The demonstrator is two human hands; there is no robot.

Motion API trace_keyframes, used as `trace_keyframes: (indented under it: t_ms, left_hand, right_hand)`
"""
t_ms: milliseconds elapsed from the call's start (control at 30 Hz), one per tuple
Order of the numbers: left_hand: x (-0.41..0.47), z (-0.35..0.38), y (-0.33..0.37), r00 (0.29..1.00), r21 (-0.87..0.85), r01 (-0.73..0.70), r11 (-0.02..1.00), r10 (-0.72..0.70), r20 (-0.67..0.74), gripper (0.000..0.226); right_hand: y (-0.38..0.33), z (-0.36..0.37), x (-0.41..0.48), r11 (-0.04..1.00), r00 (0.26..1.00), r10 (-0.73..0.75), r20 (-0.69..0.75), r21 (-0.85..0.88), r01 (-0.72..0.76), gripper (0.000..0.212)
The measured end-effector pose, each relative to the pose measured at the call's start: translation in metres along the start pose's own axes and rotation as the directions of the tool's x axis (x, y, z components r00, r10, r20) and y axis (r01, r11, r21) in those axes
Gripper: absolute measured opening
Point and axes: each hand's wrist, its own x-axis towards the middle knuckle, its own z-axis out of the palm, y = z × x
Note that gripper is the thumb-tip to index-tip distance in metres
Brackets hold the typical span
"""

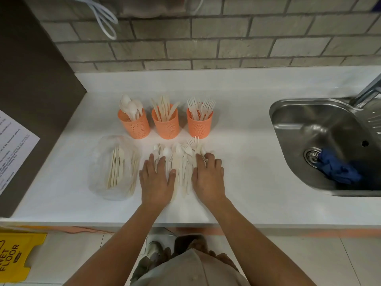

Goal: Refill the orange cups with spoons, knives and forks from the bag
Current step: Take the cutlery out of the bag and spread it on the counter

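Your two hands lie flat on a pile of loose cutlery (184, 162) on the white counter (243, 162). They are side by side with a small gap between them.

Your left hand (157, 179) is palm down. Its fingers are straight and spread, and they press on the spoons at the left of the pile.

Your right hand (208, 176) is palm down too. Its fingers bend a little at the tips and rest on top of the forks at the right of the pile. Neither hand is wrapped around anything.

The pile has spoons, knives and forks all mixed up. The heads point away from you, toward the cups.

Three orange cups stand in a row just behind the pile. The left cup (134, 124) holds spoons. The middle cup (166, 125) holds knives. The right cup (199, 125) holds forks. None of them is packed tight.

The clear bag (103, 159) lies on the counter just to the left of your left hand. It is not touching your hand. You can see knives inside it.

A metal sink (299, 124) is well off to the right, with a blue cloth (338, 170) near its drain. A yellow wet floor sign (17, 252) stands on the floor down at the left.
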Motion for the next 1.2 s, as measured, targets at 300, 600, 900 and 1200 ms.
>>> trace_keyframes:
  t_ms: [300,600,900,1200]
  left_hand:
    - [-0.001,-0.001,0.038,0.970,0.080,-0.206,0.975,0.214,-0.112,0.020]
    - [0.000,-0.001,0.050,0.987,0.077,-0.158,0.984,0.159,-0.009,0.025]
    - [0.052,-0.016,0.074,0.999,0.132,-0.045,0.990,0.046,-0.004,0.061]
    - [0.069,-0.013,0.078,0.988,0.107,-0.138,0.985,0.129,0.083,0.053]
  right_hand:
    - [0.002,-0.016,0.014,0.960,0.991,0.087,0.105,0.258,-0.111,0.036]
    - [0.011,-0.034,0.015,0.854,0.969,0.200,0.142,0.459,-0.244,0.035]
    - [0.045,-0.040,0.009,0.866,0.961,0.201,0.189,0.425,-0.264,0.022]
    - [0.058,-0.045,0.006,0.853,0.949,0.277,0.151,0.416,-0.315,0.026]
